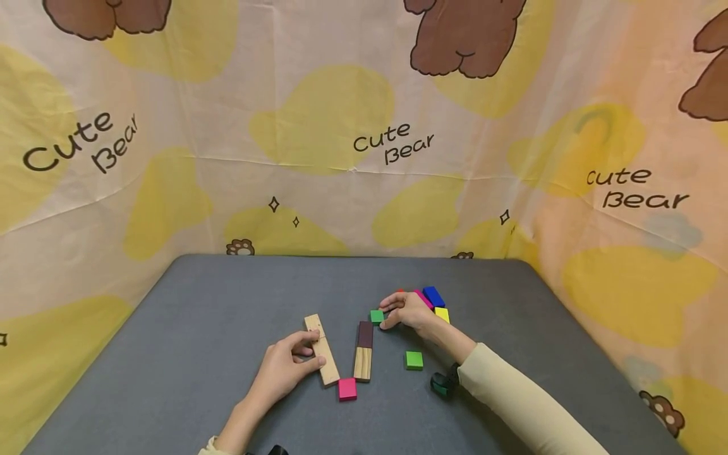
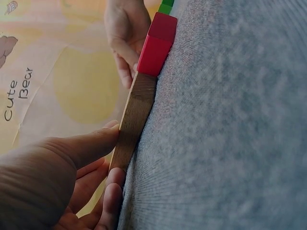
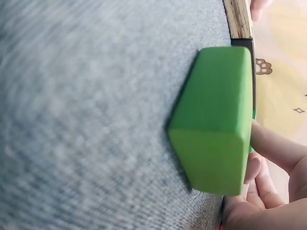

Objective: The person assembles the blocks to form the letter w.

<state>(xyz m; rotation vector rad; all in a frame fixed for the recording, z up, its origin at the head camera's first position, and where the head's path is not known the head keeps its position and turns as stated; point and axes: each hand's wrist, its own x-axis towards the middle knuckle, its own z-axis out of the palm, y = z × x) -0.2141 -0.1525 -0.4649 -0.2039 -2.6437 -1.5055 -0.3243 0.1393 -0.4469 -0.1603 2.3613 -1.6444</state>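
My left hand [image 1: 290,363] rests at a row of pale wooden blocks [image 1: 326,360], index finger over the top and thumb at the left edge. In the left wrist view its fingertips [image 2: 113,191] lie against the wood. A pink block [image 1: 347,390] sits at the row's near end. From it a striped wooden block [image 1: 363,364] and a dark brown block [image 1: 366,335] run away from me. Beyond the brown one is a green block [image 1: 377,317]; my right hand [image 1: 411,313] holds its right side between thumb and index finger.
Right of the row lies a lighter green block [image 1: 414,361], large in the right wrist view. Behind my right hand are a blue block [image 1: 434,297], a yellow block [image 1: 442,314] and partly hidden pink and red ones. A printed cloth [image 1: 318,208] hangs behind the grey table [image 1: 227,297].
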